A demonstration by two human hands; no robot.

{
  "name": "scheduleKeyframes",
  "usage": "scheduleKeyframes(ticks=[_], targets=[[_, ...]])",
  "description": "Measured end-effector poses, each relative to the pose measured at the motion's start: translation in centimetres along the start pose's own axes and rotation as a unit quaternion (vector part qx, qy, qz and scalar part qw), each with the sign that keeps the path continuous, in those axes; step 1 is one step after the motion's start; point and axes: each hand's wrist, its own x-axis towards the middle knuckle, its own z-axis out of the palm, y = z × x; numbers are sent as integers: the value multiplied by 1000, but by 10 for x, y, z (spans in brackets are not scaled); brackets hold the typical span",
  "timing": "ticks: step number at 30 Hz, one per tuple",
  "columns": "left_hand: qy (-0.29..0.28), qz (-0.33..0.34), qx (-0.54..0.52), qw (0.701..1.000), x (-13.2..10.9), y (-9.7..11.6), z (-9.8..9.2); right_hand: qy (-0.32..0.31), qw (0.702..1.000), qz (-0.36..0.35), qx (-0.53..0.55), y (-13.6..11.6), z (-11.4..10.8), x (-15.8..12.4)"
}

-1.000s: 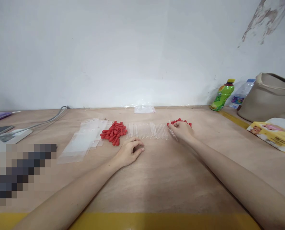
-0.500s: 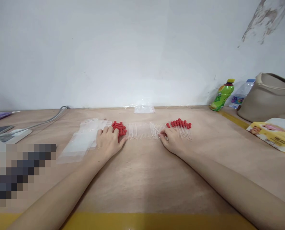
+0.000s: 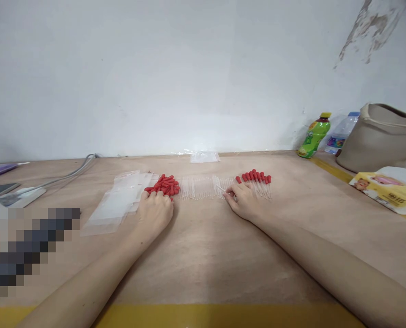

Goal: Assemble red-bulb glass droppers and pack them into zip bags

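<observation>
My left hand [image 3: 156, 210] lies at the near side of a pile of red rubber dropper bulbs [image 3: 167, 184]. Its fingers are curled in among the bulbs, and whatever they hold is hidden. A thin clear dropper tube [image 3: 219, 188] points left from the pinched fingers of my right hand [image 3: 243, 199]. Between the hands, many clear tubes [image 3: 199, 187] lie side by side in a row. Several droppers with red bulbs fitted [image 3: 254, 176] lie fanned out just beyond and right of my right hand.
Clear plastic bags [image 3: 115, 202] lie left of the bulbs, and another bag [image 3: 204, 157] rests by the wall. A green bottle [image 3: 315, 135], a clear bottle [image 3: 341, 134], a beige bag [image 3: 383, 136] and a yellow-white packet [image 3: 389, 191] stand or lie at right. A cable [image 3: 69, 172] runs at left.
My left hand has drawn back slightly towards me, and its fingers have curled, uncovering more red bulbs. The right hand stays nearly in place with the tube.
</observation>
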Motion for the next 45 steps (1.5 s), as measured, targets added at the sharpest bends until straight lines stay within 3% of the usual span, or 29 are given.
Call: scheduleKeyframes(ticks=[7, 11, 15, 21, 30, 34, 40, 45], targets=[[48, 72, -147, 985, -1, 20, -2, 18, 999, -45, 20, 2, 3, -1], [41, 56, -298, 952, -2, 33, 9, 4, 994, -99, 42, -2, 2, -3], [38, 61, -385, 920, 1, 37, 17, -21, 992, -120, 46, -9, -2, -5], [45, 42, -446, 893, 5, 40, 13, -47, 986, -141, 77, -20, -5, -8], [-29, 4, -592, 805, 4, 45, 13, -62, 981, -150, 102, -28, -6, -9], [-55, 3, -620, 782, 4, 46, 17, -86, 979, -157, 102, -27, -8, -8], [-69, 18, -638, 767, 1, 46, 18, -114, 974, -168, 105, -24, -11, -4], [-90, 39, -627, 773, 0, 46, 16, -117, 971, -193, 81, -19, -12, -1]])
